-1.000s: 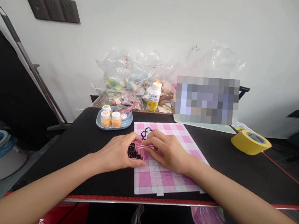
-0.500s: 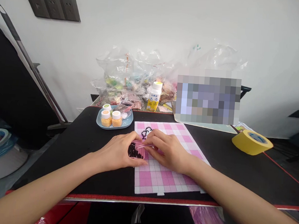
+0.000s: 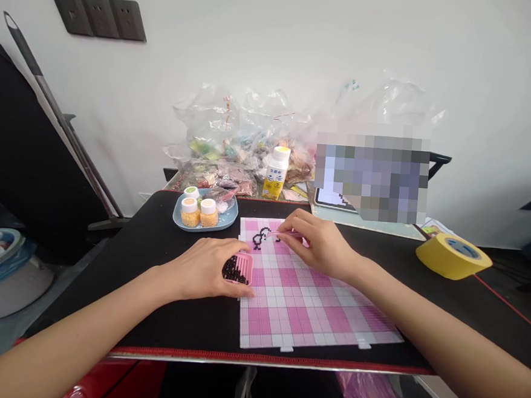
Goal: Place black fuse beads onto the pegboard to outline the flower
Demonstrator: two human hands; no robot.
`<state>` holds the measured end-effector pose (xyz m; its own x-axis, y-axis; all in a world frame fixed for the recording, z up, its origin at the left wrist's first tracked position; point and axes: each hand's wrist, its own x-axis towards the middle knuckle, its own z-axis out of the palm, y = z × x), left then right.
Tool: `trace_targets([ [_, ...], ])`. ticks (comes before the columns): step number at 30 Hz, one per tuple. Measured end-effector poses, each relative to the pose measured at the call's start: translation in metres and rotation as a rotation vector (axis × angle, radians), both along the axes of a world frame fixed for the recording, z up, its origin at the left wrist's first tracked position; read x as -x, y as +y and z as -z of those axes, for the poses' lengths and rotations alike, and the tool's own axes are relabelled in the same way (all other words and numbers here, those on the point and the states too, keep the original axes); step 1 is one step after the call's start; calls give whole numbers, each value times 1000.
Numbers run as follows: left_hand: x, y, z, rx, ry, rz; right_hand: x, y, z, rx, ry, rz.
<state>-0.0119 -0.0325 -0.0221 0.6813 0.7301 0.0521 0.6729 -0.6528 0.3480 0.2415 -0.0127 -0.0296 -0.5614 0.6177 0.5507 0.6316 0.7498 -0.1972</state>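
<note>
A pink and white checked pegboard lies on the black table mat. My left hand is closed around a small pink tray of black beads at the board's left edge. My right hand pinches pink tweezers, whose tip sits by a small outline of black beads near the board's far left corner.
A blue plate with three small bead jars stands behind the board. Clear bags of beads and a white and yellow bottle are piled by the wall. A yellow tape roll lies at right. A tablet is propped at the back.
My right hand has moved with the tweezers from the bead tray up to the black bead outline at the board's far end. The left hand stays on the tray.
</note>
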Motion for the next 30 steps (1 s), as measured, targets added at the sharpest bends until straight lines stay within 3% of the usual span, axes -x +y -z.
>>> trace_targets([
  [10,-1,0,1,-51,50,41,13,-9,19,-13,41,11],
  [30,2,-4,-8,-54,37,53,14,-11,17,-69,19,39],
])
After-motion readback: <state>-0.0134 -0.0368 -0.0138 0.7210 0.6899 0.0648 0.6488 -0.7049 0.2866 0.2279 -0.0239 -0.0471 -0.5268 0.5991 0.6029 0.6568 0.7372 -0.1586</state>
